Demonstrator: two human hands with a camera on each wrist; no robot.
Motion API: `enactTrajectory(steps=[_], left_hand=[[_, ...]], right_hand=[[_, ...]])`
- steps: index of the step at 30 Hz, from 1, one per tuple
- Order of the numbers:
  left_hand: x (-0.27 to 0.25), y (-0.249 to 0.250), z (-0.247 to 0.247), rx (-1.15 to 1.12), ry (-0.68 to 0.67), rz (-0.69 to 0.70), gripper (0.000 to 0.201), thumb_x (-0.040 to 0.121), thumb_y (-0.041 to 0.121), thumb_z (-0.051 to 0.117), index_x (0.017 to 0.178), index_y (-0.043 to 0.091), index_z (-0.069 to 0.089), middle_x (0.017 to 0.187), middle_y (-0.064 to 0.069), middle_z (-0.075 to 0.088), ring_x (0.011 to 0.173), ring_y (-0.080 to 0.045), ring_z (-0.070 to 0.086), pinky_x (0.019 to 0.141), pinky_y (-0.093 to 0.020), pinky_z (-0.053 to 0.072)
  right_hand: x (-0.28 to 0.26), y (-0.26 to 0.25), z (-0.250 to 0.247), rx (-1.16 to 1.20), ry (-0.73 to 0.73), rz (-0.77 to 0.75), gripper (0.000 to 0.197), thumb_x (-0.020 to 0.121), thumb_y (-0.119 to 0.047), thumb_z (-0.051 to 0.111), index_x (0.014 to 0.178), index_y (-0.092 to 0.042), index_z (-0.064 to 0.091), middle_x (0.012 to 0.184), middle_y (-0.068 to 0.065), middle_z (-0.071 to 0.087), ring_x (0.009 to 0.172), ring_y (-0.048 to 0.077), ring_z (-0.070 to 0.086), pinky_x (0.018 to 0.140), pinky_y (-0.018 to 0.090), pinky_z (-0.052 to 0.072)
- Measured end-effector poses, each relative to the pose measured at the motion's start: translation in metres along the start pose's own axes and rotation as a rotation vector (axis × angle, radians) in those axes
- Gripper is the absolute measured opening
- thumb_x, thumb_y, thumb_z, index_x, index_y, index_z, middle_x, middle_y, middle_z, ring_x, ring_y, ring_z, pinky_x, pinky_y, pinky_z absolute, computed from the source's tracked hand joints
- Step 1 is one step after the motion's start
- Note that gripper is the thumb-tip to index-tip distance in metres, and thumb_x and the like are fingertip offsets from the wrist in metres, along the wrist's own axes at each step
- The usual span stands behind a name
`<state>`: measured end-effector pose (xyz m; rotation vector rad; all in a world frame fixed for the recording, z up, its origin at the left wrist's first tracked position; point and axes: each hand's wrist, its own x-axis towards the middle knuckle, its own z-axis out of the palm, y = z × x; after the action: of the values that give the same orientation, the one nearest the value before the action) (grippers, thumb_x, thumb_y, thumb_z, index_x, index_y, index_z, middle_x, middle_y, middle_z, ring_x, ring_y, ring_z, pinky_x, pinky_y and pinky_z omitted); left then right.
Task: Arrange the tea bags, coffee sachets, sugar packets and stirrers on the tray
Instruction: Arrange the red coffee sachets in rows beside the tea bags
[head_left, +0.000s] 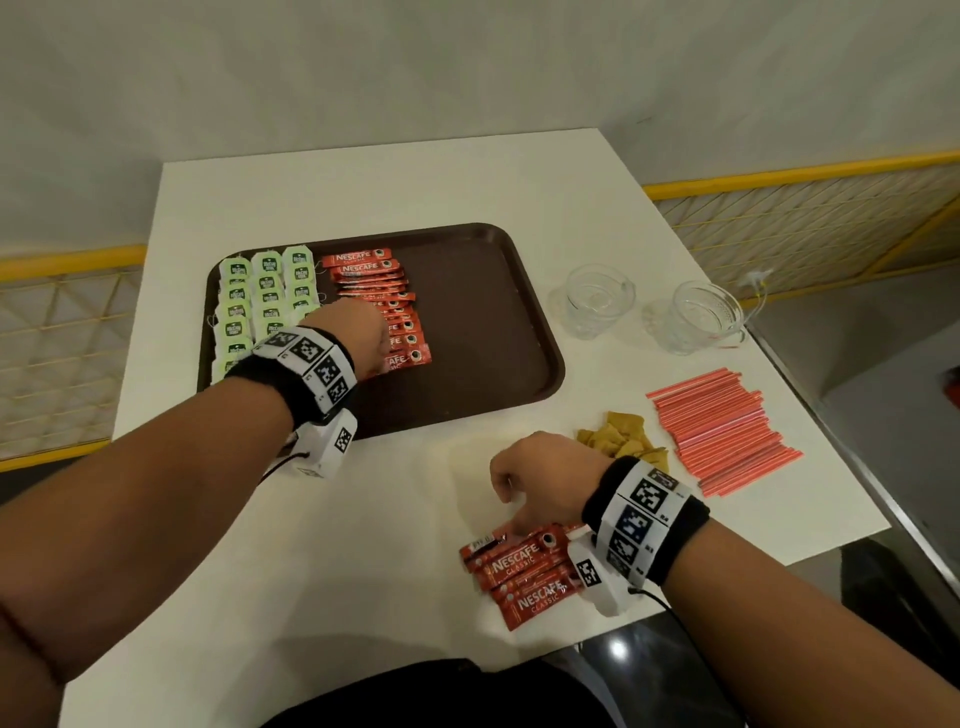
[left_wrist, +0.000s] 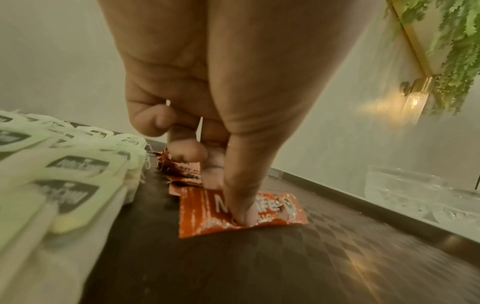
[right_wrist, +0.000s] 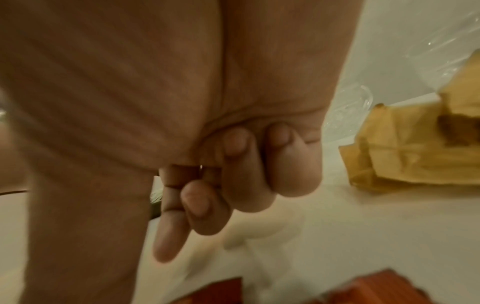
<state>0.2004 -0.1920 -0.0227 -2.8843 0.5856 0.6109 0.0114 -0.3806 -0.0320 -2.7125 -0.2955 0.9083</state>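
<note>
On the brown tray (head_left: 467, 322) lie rows of green tea bags (head_left: 265, 301) and, right of them, a column of red coffee sachets (head_left: 374, 280). My left hand (head_left: 363, 332) is at the near end of that column. Its thumb and forefinger hold the nearest coffee sachet (left_wrist: 197, 216) down on the tray, with the other fingers curled. My right hand (head_left: 540, 478) hovers low over the table's front with fingers curled and nothing in them. Its thumb points at a loose pile of coffee sachets (head_left: 524, 566). Brown sugar packets (head_left: 621, 441) and red stirrers (head_left: 722, 431) lie on the table to the right.
Two glass cups (head_left: 597, 299) (head_left: 701, 317) stand right of the tray. The right half of the tray is bare. The white table (head_left: 363, 519) ends just right of the stirrers, and a yellow mesh railing (head_left: 810, 218) runs behind.
</note>
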Motion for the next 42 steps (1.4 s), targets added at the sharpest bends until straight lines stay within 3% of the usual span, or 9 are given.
enactTrajectory(steps=[5,12,16,21,25,30,32,36,42], left_hand=[[0.006,0.0,-0.006,-0.031,0.025,-0.051,0.024,0.078,0.029,0.076,0.099,0.017,0.071,0.102,-0.003,0.068,0.097,-0.024,0.063,0.089,-0.04,0.054],[-0.014,0.006,0.002,-0.153,0.248,-0.025,0.015,0.087,0.038,0.065,0.088,0.023,0.065,0.087,0.0,0.065,0.086,-0.021,0.061,0.076,-0.032,0.05],[-0.044,0.024,0.011,-0.329,0.361,0.07,0.013,0.085,0.041,0.065,0.081,0.029,0.062,0.079,0.009,0.062,0.079,-0.013,0.058,0.074,-0.029,0.048],[-0.089,0.06,0.027,-0.369,0.213,0.2,0.016,0.088,0.044,0.062,0.087,0.029,0.067,0.077,0.015,0.06,0.072,-0.003,0.055,0.066,-0.026,0.045],[-0.119,0.089,0.035,-0.284,0.04,0.26,0.023,0.087,0.048,0.062,0.089,0.027,0.071,0.086,0.012,0.069,0.079,-0.008,0.061,0.074,-0.029,0.05],[-0.151,0.121,0.042,-0.259,-0.071,0.313,0.019,0.078,0.045,0.072,0.09,0.03,0.072,0.087,0.012,0.07,0.081,-0.008,0.062,0.078,-0.032,0.051],[-0.16,0.134,0.051,-0.197,-0.093,0.32,0.024,0.074,0.049,0.074,0.089,0.031,0.068,0.089,0.012,0.068,0.083,-0.011,0.061,0.076,-0.032,0.053],[-0.17,0.154,0.072,-0.15,-0.159,0.31,0.044,0.061,0.06,0.078,0.078,0.029,0.052,0.092,0.01,0.054,0.084,-0.014,0.054,0.071,-0.032,0.052],[-0.162,0.163,0.082,-0.167,-0.114,0.204,0.043,0.064,0.053,0.08,0.089,0.026,0.057,0.1,0.008,0.052,0.089,-0.015,0.052,0.075,-0.029,0.048]], right_hand=[[-0.001,0.002,-0.001,-0.025,0.0,0.005,0.016,0.078,-0.038,0.076,0.089,-0.026,0.072,0.091,-0.01,0.065,0.087,0.013,0.061,0.072,0.027,0.048],[0.006,0.005,0.001,-0.061,-0.035,-0.046,0.008,0.086,-0.031,0.07,0.088,-0.023,0.071,0.091,-0.006,0.069,0.087,0.016,0.061,0.071,0.027,0.044],[0.008,0.01,0.003,-0.086,-0.003,-0.092,0.02,0.084,-0.04,0.072,0.095,-0.024,0.066,0.096,-0.004,0.066,0.091,0.019,0.059,0.077,0.032,0.046],[0.004,0.018,-0.001,-0.167,-0.029,-0.157,0.023,0.082,-0.034,0.075,0.099,-0.021,0.069,0.101,0.0,0.068,0.094,0.021,0.06,0.079,0.033,0.048],[0.0,0.017,-0.004,-0.276,-0.052,-0.241,0.022,0.088,-0.03,0.068,0.102,-0.014,0.069,0.099,0.005,0.068,0.09,0.025,0.061,0.076,0.033,0.049],[-0.006,0.021,-0.01,-0.234,0.068,-0.282,0.01,0.086,-0.021,0.056,0.091,-0.014,0.062,0.083,0.002,0.057,0.074,0.023,0.052,0.064,0.03,0.039],[-0.009,0.027,-0.013,-0.224,0.099,-0.302,0.003,0.084,-0.018,0.054,0.083,-0.016,0.052,0.083,0.004,0.056,0.075,0.024,0.052,0.064,0.032,0.04],[-0.022,0.043,-0.016,-0.21,0.13,-0.351,0.029,0.083,-0.018,0.055,0.065,-0.024,0.033,0.07,-0.002,0.046,0.071,0.025,0.047,0.057,0.03,0.032],[-0.044,0.065,-0.015,-0.142,0.165,-0.376,0.032,0.082,-0.011,0.052,0.065,-0.025,0.029,0.064,-0.005,0.04,0.067,0.024,0.043,0.05,0.028,0.026]])
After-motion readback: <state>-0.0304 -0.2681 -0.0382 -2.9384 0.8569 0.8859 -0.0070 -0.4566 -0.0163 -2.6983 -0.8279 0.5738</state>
